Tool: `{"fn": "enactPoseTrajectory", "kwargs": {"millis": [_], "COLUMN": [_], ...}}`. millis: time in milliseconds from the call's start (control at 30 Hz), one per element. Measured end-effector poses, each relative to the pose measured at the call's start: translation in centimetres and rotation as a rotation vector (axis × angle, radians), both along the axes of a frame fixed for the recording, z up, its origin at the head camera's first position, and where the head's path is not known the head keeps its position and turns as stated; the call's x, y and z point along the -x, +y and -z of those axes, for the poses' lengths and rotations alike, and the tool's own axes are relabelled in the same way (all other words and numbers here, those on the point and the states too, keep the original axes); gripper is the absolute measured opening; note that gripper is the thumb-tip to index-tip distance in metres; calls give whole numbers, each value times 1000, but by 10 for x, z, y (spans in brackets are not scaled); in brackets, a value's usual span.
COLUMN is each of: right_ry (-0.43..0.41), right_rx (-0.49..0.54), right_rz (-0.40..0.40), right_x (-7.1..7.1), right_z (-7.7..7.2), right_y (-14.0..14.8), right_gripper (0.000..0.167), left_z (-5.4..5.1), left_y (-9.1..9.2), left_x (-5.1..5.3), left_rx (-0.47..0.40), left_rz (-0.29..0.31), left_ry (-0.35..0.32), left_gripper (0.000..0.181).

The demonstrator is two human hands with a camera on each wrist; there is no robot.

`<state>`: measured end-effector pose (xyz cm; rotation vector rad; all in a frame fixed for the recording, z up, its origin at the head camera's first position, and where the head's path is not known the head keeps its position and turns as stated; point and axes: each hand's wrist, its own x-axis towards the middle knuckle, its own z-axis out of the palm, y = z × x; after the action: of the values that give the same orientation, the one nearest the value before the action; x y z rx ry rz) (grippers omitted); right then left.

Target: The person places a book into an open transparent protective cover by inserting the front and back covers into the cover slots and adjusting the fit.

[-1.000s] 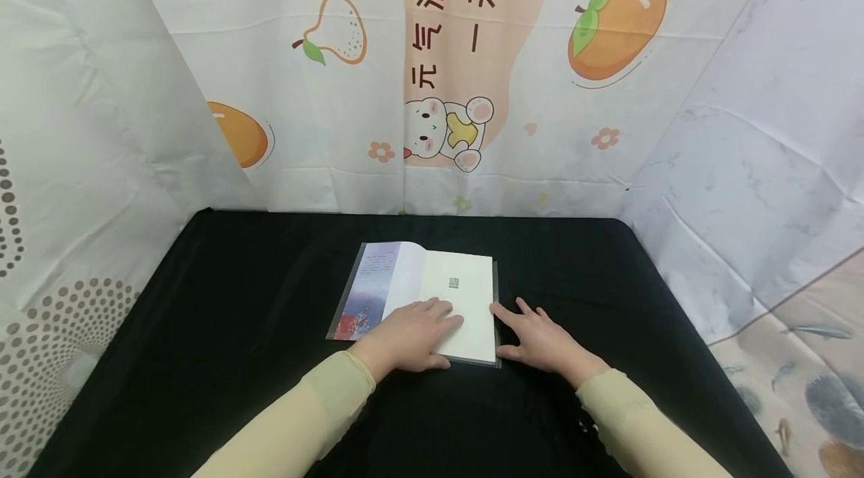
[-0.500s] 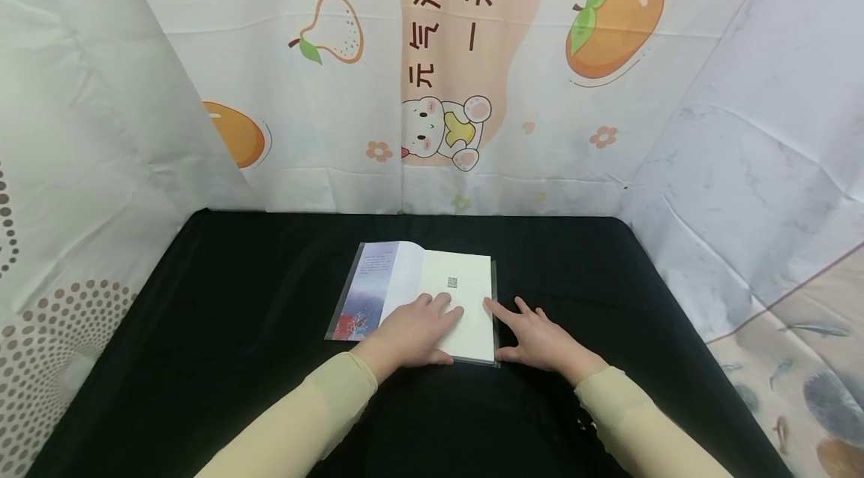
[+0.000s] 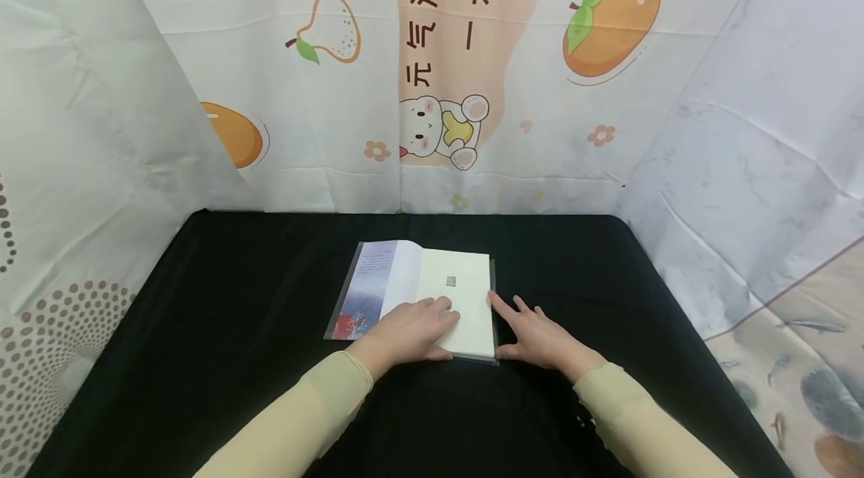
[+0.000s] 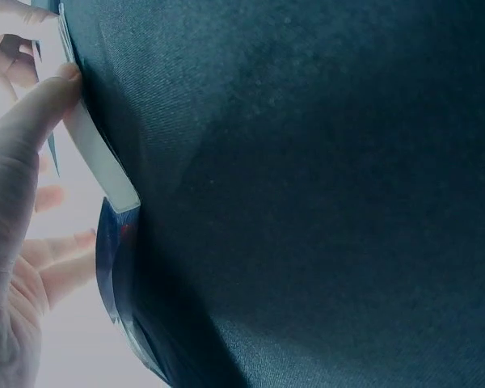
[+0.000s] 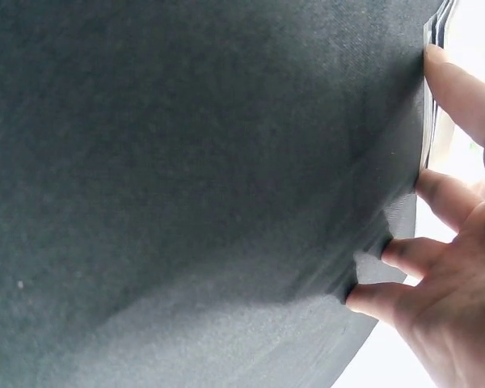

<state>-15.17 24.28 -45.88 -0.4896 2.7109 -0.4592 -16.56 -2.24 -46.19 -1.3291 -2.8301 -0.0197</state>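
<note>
An open book (image 3: 466, 320) lies on the black cloth, its right page white with a small printed code, its left flap blue and purple with a red patch. My left hand (image 3: 413, 329) rests across the lower part of the pages, fingers spread; in the left wrist view the thumb of that hand (image 4: 16, 162) lies at the edge of the page block (image 4: 101, 158). My right hand (image 3: 540, 339) is spread at the book's right edge, index fingertip and thumb touching it. The right wrist view shows the other fingertips of this hand (image 5: 461, 259) on the cloth.
Black cloth (image 3: 256, 298) covers the table around the book. Behind it hangs a white curtain (image 3: 540, 193) with fruit and a cartoon animal, and more curtains stand at the left (image 3: 88, 125) and right (image 3: 749, 118).
The right index fingertip has slid slightly up along the book's right edge. The left hand has shifted a little, still on the pages. The book stays open at the same page.
</note>
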Motion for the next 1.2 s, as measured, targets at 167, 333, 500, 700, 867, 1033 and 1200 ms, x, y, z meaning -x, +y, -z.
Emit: {"fn": "enactPoseTrajectory", "kwargs": {"millis": [167, 333, 500, 700, 867, 1033, 1200], "right_ry": [8, 20, 25, 26, 22, 23, 23], "right_rx": [-2, 13, 22, 22, 15, 20, 31], "right_rz": [-8, -12, -10, -8, 1, 9, -2], "right_x": [0, 0, 0, -1, -1, -3, -3], "right_z": [0, 1, 2, 2, 3, 3, 2], "right_y": [0, 2, 4, 2, 2, 2, 2], "right_gripper": [102, 103, 103, 102, 100, 99, 99], "left_z": [-2, -4, -5, -1, 0, -1, 0], "left_y": [-1, -1, 1, 3, 3, 5, 6], "left_x": [0, -1, -4, -7, -6, -6, -8], "left_rx": [-16, -9, 3, 69, 103, 122, 121], "left_rz": [68, 138, 168, 80, 8, 62, 115], "left_ry": [62, 142, 212, 173, 58, 94, 137], "left_gripper": [41, 22, 14, 36, 57, 47, 43]}}
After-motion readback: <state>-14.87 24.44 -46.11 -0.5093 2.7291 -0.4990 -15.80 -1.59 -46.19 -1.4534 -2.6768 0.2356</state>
